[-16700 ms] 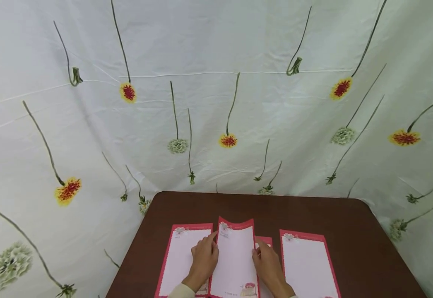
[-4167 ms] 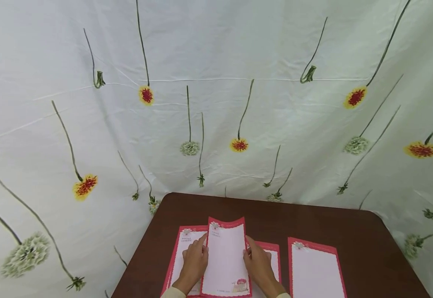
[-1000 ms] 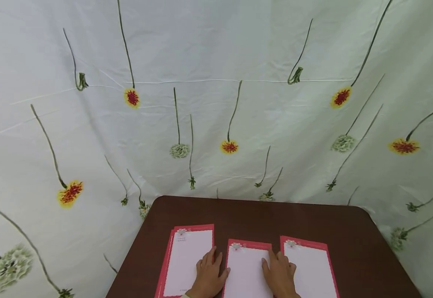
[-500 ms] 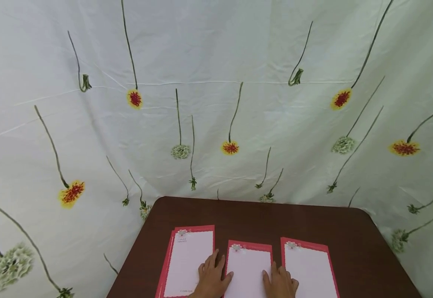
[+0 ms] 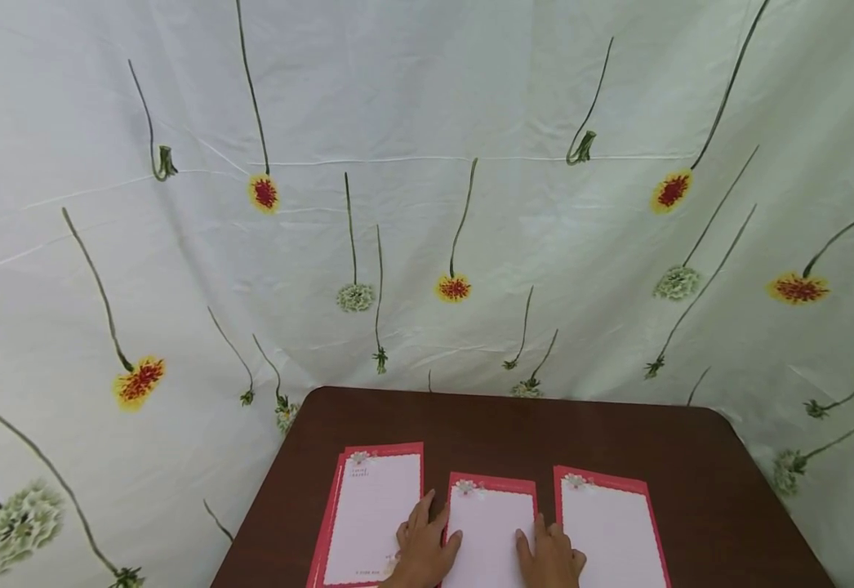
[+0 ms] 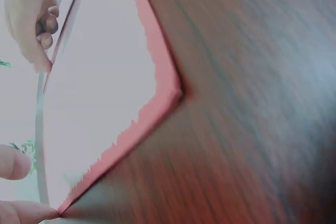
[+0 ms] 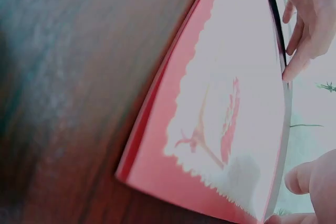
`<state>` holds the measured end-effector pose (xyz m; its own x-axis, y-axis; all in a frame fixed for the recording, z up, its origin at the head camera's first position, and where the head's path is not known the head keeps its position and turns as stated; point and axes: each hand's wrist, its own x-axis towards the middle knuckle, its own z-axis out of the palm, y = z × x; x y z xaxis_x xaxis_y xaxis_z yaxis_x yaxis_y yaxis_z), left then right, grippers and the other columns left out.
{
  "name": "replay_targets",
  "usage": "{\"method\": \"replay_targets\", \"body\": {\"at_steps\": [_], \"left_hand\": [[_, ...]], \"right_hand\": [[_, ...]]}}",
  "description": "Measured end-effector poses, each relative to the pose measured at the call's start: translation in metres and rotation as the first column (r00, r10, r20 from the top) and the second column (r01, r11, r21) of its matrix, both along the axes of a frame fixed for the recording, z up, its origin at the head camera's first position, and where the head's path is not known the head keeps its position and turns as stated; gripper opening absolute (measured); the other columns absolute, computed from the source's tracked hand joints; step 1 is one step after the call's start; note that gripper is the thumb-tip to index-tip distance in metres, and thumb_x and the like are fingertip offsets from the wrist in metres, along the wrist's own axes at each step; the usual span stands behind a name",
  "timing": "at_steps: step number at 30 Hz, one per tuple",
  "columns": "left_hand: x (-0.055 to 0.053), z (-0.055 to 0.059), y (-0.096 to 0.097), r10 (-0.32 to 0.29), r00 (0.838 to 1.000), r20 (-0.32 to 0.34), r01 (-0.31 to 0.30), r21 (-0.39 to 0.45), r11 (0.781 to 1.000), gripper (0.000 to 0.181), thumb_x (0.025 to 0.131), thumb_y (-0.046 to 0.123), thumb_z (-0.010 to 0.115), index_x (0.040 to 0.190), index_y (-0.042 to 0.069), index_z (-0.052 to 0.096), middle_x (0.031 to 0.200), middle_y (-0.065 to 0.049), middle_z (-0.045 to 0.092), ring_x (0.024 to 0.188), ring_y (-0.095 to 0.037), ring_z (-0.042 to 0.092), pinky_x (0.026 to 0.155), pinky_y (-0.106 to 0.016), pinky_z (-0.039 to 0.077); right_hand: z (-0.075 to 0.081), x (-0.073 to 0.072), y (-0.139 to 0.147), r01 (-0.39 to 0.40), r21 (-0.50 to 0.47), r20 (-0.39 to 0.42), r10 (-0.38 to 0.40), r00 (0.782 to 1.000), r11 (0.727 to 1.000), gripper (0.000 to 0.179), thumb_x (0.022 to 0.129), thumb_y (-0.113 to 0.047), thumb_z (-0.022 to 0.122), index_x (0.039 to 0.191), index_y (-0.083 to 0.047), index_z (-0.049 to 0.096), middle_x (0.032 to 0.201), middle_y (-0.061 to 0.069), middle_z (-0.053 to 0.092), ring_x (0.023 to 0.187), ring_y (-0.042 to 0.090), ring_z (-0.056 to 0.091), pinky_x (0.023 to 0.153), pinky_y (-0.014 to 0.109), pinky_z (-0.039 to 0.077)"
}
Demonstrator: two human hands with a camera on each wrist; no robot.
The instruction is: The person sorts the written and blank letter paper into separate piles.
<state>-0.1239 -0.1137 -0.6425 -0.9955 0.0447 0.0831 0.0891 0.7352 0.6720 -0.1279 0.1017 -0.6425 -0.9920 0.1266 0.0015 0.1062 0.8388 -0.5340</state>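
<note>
A pink-bordered stationery sheet lies flat in the middle, its lower end out of the head view. My left hand rests along its left edge, thumb on the paper, other fingers extended over the gap towards the left stack of sheets. At the right edge my right hand touches the sheet with thumb and fingers. In the left wrist view, fingertips touch the paper's border at a corner. The right wrist view shows a slightly raised layered paper edge and a pink printed drawing.
Another pink-bordered sheet lies to the right. The left stack is slightly fanned, with small writing at its top. All rest on a dark brown table. A white curtain with printed flowers hangs behind it.
The written sheet that both hands held up 4.2 seconds ago appears now on top of the left stack. Both hands came down to the middle sheet; the right hand slid towards me.
</note>
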Motion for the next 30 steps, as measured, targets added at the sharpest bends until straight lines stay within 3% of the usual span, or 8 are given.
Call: {"method": "replay_targets", "body": {"at_steps": [5, 11, 16, 24, 27, 30], "left_hand": [[-0.002, 0.002, 0.004, 0.044, 0.999, -0.004, -0.043, 0.080, 0.996, 0.049, 0.093, 0.025, 0.072, 0.131, -0.006, 0.068, 0.157, -0.027, 0.040, 0.143, -0.051, 0.036, 0.096, -0.074, 0.026], [-0.005, 0.005, 0.007, 0.112, 0.994, -0.007, -0.109, 0.202, 0.973, 0.042, 0.089, 0.020, 0.072, 0.123, -0.005, 0.071, 0.153, -0.028, 0.043, 0.141, -0.054, 0.037, 0.096, -0.076, 0.023], [-0.008, -0.001, 0.010, 0.156, 0.988, 0.020, -0.156, 0.240, 0.958, 0.040, 0.087, 0.020, 0.072, 0.120, -0.004, 0.071, 0.152, -0.026, 0.044, 0.142, -0.054, 0.035, 0.099, -0.075, 0.019], [-0.009, -0.004, 0.013, 0.169, 0.985, 0.038, -0.173, 0.283, 0.943, 0.038, 0.089, 0.016, 0.070, 0.124, 0.002, 0.066, 0.151, -0.025, 0.044, 0.141, -0.053, 0.035, 0.102, -0.074, 0.018], [-0.007, -0.003, 0.015, 0.175, 0.985, 0.011, -0.171, 0.272, 0.947, 0.039, 0.089, 0.015, 0.069, 0.127, 0.007, 0.064, 0.144, -0.021, 0.050, 0.137, -0.049, 0.040, 0.101, -0.071, 0.021], [-0.005, 0.000, 0.016, 0.159, 0.986, -0.043, -0.144, 0.241, 0.960, 0.041, 0.091, 0.016, 0.067, 0.131, 0.009, 0.062, 0.125, -0.012, 0.060, 0.121, -0.039, 0.051, 0.090, -0.061, 0.030]], "right_hand": [[0.001, 0.000, 0.000, 0.008, -0.032, 0.001, -0.008, 1.000, 0.999, 0.059, 0.096, -0.029, 0.069, 0.135, 0.015, 0.060, 0.088, 0.013, 0.053, 0.085, 0.030, 0.055, 0.077, 0.054, 0.036], [0.002, 0.000, 0.000, 0.003, -0.050, 0.014, -0.002, 1.000, 0.999, 0.060, 0.096, -0.029, 0.068, 0.136, 0.014, 0.059, 0.092, 0.015, 0.055, 0.091, 0.034, 0.058, 0.078, 0.055, 0.035], [0.002, 0.000, 0.000, 0.002, -0.058, 0.013, -0.001, 1.000, 0.998, 0.061, 0.096, -0.029, 0.069, 0.136, 0.015, 0.058, 0.092, 0.014, 0.055, 0.090, 0.033, 0.057, 0.078, 0.055, 0.034], [0.008, 0.001, -0.001, 0.057, -0.056, -0.009, -0.057, 0.998, 0.997, 0.059, 0.094, -0.028, 0.072, 0.139, 0.009, 0.060, 0.099, 0.015, 0.051, 0.099, 0.035, 0.053, 0.079, 0.054, 0.035], [0.012, 0.002, 0.000, 0.073, -0.064, -0.022, -0.075, 0.997, 0.995, 0.056, 0.094, -0.027, 0.072, 0.140, 0.003, 0.062, 0.107, 0.017, 0.054, 0.106, 0.038, 0.053, 0.080, 0.055, 0.036], [0.015, 0.003, 0.001, 0.061, -0.057, -0.019, -0.062, 0.998, 0.997, 0.055, 0.093, -0.024, 0.072, 0.141, 0.000, 0.062, 0.110, 0.020, 0.060, 0.108, 0.042, 0.057, 0.083, 0.059, 0.037]]}}
